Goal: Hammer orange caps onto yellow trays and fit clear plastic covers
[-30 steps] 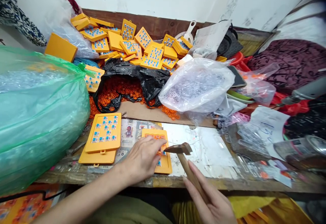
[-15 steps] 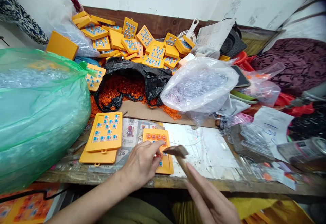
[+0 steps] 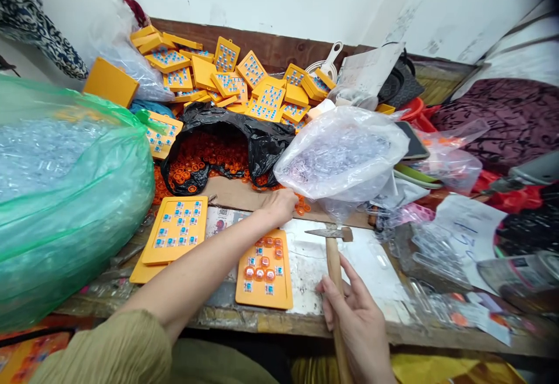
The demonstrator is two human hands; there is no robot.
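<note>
Centrally, the left hand point(image 3: 280, 206) reaches palm-down, forearm point(image 3: 203, 267) slanting up from lower left, to orange rings point(image 3: 302, 205); whether it grips any, I cannot tell. Lower right of centre, the right hand point(image 3: 358, 317) grasps a hammer point(image 3: 333, 259) beside the yellow board point(image 3: 261, 297), bottom centre.
</note>
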